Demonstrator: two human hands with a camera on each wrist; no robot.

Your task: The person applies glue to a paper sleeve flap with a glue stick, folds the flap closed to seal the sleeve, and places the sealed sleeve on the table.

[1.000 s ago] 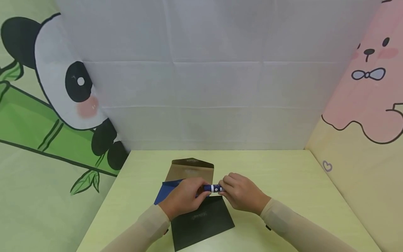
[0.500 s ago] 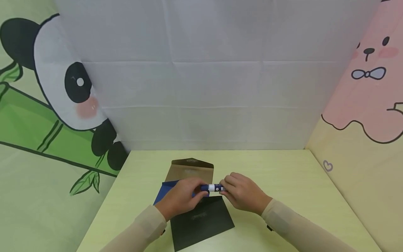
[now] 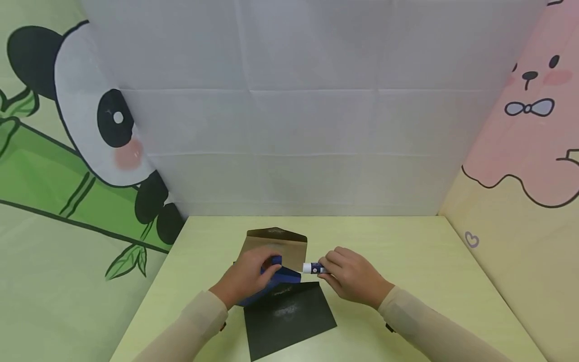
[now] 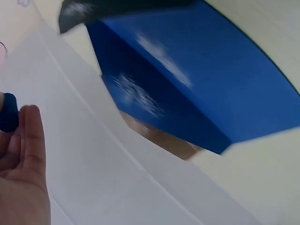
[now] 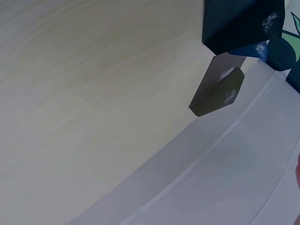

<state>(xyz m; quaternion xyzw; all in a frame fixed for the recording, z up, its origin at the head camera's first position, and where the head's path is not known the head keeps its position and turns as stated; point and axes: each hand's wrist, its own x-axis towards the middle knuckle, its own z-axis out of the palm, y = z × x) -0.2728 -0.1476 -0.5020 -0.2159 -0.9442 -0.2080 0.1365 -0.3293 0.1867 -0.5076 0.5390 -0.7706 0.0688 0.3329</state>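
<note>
Above the envelopes, my right hand (image 3: 350, 274) holds a glue stick (image 3: 313, 268) level, its white uncapped end toward the left. My left hand (image 3: 249, 274) pinches the blue cap (image 3: 277, 260), a short gap away from the stick; the left wrist view shows this cap (image 4: 8, 112) at the fingertips. Under the left hand lies a blue envelope (image 3: 289, 275), flap open, partly hidden. A black envelope (image 3: 294, 322) lies nearer, overlapping the blue one. Farther back is a brown envelope (image 3: 289, 251) with its flap opened away. Only a sliver of the right hand (image 5: 298, 180) enters the right wrist view.
The envelopes lie on a pale yellow wood-grain table (image 3: 398, 241). A white cloth wall (image 3: 312, 151) rises at its back edge. Side walls carry a panda picture (image 3: 86, 115) at left and a pink bear picture (image 3: 529, 130) at right.
The cap has come off the glue stick. My left hand has moved left with it, baring the white end and more of the blue envelope's flap. My right hand has barely moved.
</note>
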